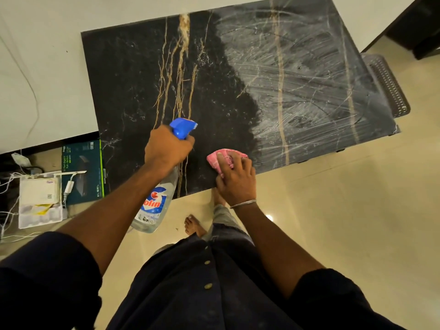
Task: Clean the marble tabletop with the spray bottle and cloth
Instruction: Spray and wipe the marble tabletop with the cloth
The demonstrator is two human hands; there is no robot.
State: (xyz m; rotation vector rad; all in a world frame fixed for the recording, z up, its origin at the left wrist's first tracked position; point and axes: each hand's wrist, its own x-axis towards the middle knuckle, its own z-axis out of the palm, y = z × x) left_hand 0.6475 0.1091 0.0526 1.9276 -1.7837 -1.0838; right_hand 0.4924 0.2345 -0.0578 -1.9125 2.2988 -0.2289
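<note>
The black marble tabletop [142,75] with gold veins fills the upper middle; its right half is covered in whitish wet smear streaks, its left half looks dark and dry. My left hand [167,147] grips the neck of a clear spray bottle [154,206] with a blue trigger head, nozzle aimed over the table's near middle. My right hand [235,178] presses a pink cloth [222,158] flat on the tabletop close to the near edge, just right of the bottle.
A white wall runs behind and left of the table. On the floor at left lie a dark green box [82,170], a white device with papers [39,194] and loose white cables. A dark perforated chair [388,84] stands at the table's right. My bare feet are on beige tiles below.
</note>
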